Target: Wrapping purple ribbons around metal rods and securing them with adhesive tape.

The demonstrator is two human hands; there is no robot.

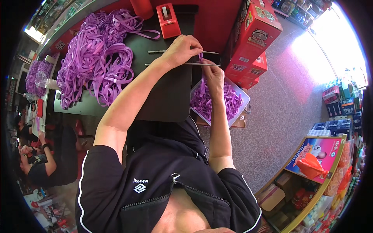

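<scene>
Two thin metal rods (171, 65) run side by side over the right edge of the dark table (155, 93). A short stretch of purple ribbon (201, 56) lies at the rods. My left hand (182, 49) pinches the ribbon from above, thumb and fingers pressed together by the far rod. Just below the near rod, my right hand (213, 77) closes its fingertips on the same ribbon. Beneath that hand, a pale bin (243, 101) holds many short purple ribbon pieces (232, 101).
A big tangled heap of purple ribbon (97, 54) covers the table's left side. A red tape dispenser (169, 20) stands at the far edge. Red cartons (252, 35) are stacked at the right. Another person (46, 163) sits at far left, near a second ribbon heap (38, 77).
</scene>
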